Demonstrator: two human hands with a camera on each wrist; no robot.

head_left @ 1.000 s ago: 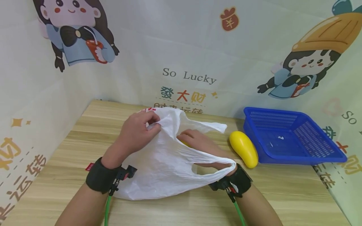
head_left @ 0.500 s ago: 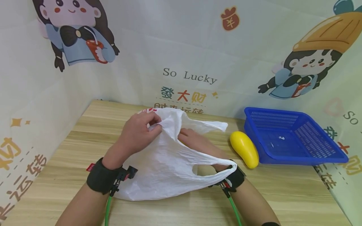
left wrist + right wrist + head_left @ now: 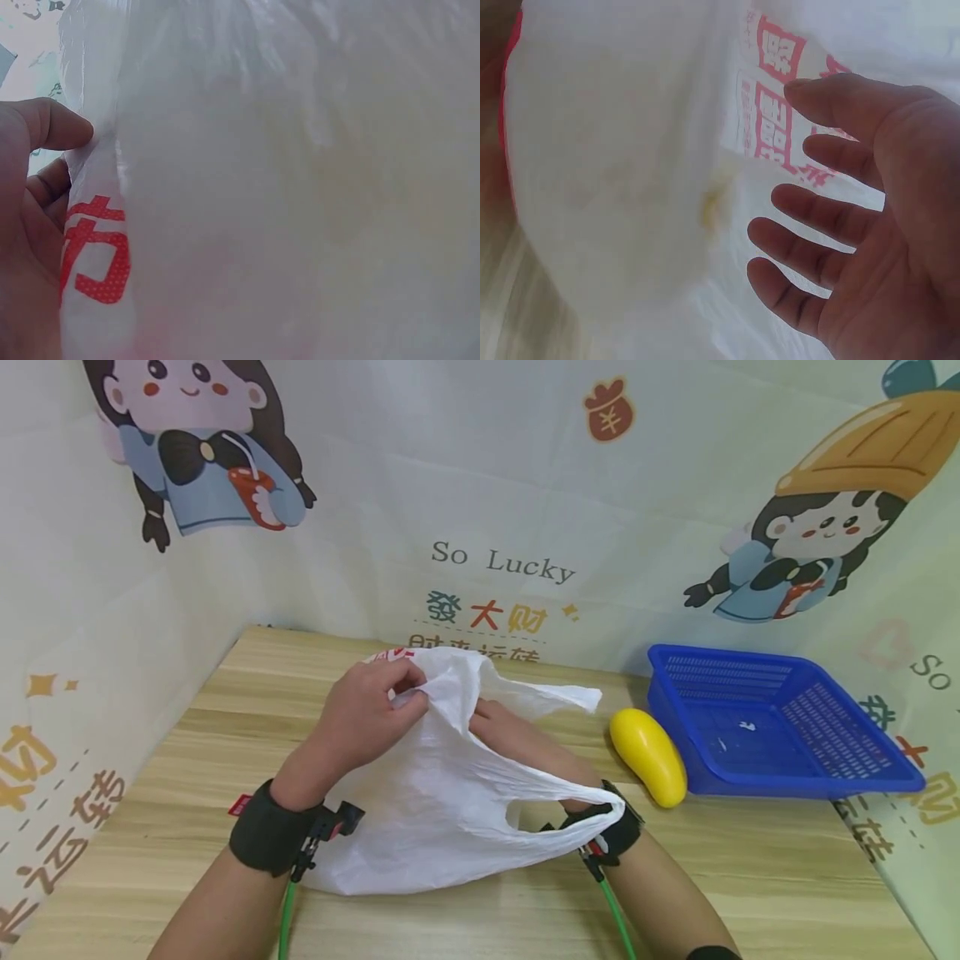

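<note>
A white plastic carrier bag (image 3: 420, 810) with red print lies in the middle of the wooden table. My left hand (image 3: 371, 706) pinches the edge of its mouth between thumb and fingers and holds it up. My right hand (image 3: 513, 735) reaches into the mouth from the right, its fingertips hidden by the plastic in the head view. One bag handle loops over my right wrist. In the right wrist view the fingers (image 3: 802, 244) are spread and hold nothing, with printed plastic behind them. A small yellow patch (image 3: 714, 202) shows at the bag's inside there.
A smooth yellow mango-shaped fruit (image 3: 647, 756) lies right of my right wrist, close beside a blue plastic basket (image 3: 806, 785). Small white scraps lie in the basket. A printed cloth backdrop (image 3: 495, 485) stands behind and at both sides of the table.
A yellow thing showing under my right hand one second ago is out of sight in the head view now. My right wrist has shifted slightly left; the left hand keeps its pinch.
</note>
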